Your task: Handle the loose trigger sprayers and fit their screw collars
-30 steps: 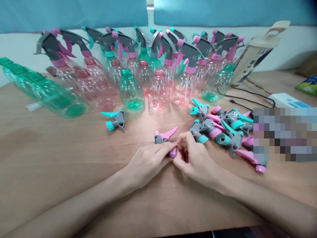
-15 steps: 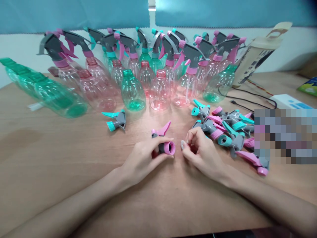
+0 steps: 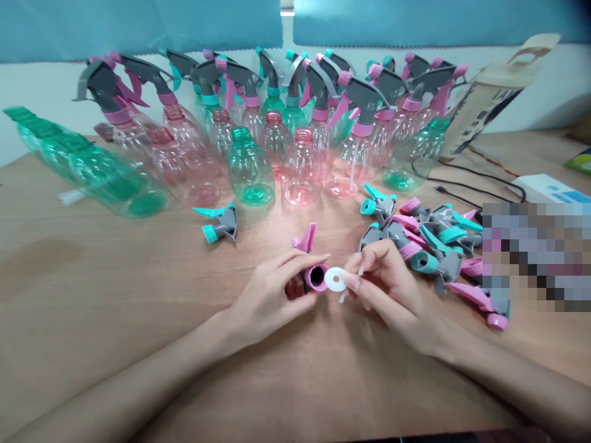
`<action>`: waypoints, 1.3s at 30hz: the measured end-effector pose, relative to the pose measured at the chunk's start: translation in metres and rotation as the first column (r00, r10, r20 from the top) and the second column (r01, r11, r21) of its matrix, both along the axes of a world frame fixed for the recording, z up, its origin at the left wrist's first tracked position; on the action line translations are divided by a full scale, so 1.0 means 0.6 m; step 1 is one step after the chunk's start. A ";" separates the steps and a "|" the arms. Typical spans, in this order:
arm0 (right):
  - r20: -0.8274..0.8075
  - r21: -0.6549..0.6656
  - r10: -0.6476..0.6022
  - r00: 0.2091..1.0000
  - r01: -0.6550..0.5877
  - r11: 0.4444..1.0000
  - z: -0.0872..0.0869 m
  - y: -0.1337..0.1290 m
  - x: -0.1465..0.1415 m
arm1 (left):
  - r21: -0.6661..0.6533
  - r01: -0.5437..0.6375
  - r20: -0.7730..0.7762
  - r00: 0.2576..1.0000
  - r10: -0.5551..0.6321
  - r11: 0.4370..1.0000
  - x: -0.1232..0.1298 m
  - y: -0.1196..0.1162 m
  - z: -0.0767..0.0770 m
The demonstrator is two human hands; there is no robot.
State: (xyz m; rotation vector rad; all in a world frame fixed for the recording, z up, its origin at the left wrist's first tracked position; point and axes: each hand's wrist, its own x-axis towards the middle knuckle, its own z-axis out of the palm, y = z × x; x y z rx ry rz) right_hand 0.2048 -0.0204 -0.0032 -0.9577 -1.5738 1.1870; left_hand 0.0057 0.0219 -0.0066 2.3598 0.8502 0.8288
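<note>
My left hand (image 3: 272,284) is closed around a grey spray head with a pink trigger and pink collar (image 3: 316,278). The open end of the collar faces right, and its inside looks dark. Between the thumb and fingers of my right hand (image 3: 388,288) is a white ring-shaped washer (image 3: 335,279), held just beside the collar's mouth. Thin pale slivers stick out near those fingers; I cannot tell whether they belong to the washer. A loose grey and turquoise spray head (image 3: 221,223) lies beyond my left hand.
Clear pink bottles (image 3: 302,172) and green bottles (image 3: 252,169) stand in rows at the back, several with spray heads on. Green bottles (image 3: 111,178) lean at left. Loose spray heads (image 3: 436,261) are piled at right, near a black cable (image 3: 489,178) and a beige carton (image 3: 484,98).
A white washer now shows in my right fingers, which have come up close to the collar. The spray head in my left hand has turned slightly, its trigger now more upright.
</note>
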 end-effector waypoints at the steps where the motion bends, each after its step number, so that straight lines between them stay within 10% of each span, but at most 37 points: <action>1: 0.019 0.009 0.023 1.000 -0.023 1.000 0.000 0.000 -0.001 | 0.003 0.003 0.006 1.000 -0.003 1.000 0.000 0.000 0.000; 12: 0.118 0.017 0.097 0.988 -0.100 0.995 -0.008 0.003 -0.003 | 0.078 0.089 0.015 0.996 -0.090 0.993 -0.001 -0.004 -0.007; 21: 0.263 0.126 -0.092 0.960 0.060 0.990 -0.002 0.010 0.005 | 0.056 0.091 0.012 0.996 -0.092 0.994 -0.002 -0.003 -0.006; 27: 0.469 0.376 -0.044 0.882 -0.154 0.914 0.017 0.013 0.024 | 0.067 0.094 0.039 0.995 -0.097 0.993 -0.003 -0.004 -0.006; 39: 0.605 0.414 -0.111 0.788 -0.193 0.890 0.008 0.012 0.015 | 0.115 0.130 0.035 0.990 -0.135 0.985 -0.001 -0.003 -0.007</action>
